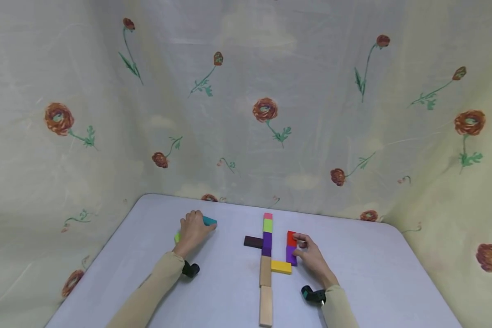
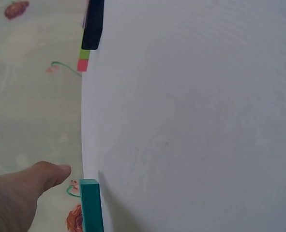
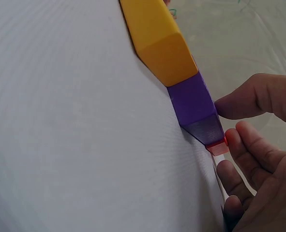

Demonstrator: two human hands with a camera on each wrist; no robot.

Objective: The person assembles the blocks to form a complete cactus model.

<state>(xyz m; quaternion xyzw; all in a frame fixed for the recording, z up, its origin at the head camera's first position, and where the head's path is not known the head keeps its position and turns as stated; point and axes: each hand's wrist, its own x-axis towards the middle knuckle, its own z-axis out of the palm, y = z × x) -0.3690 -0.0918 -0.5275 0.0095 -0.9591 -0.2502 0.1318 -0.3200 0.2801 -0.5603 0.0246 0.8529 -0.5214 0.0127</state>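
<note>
In the head view my left hand (image 1: 193, 232) is over a teal block (image 1: 209, 221), covering part of it. The left wrist view shows the thumb beside the teal block (image 2: 91, 205); the other fingers are hidden, so a grip cannot be confirmed. A lime-green block (image 1: 177, 238) peeks out left of that hand. On the right, my right hand (image 1: 311, 257) has its thumb against a purple block (image 3: 193, 101) and fingertips at a red block (image 1: 291, 238). These two blocks lie end to end. A yellow block (image 1: 281, 267) adjoins the purple one.
A column of blocks runs down the table's middle: pink (image 1: 268, 216), green (image 1: 268, 225), dark purple (image 1: 267, 241), then two plain wooden blocks (image 1: 265, 305). A dark brown block (image 1: 253, 242) juts left from it. A flowered curtain (image 1: 246, 136) hangs behind the white table (image 1: 225, 291).
</note>
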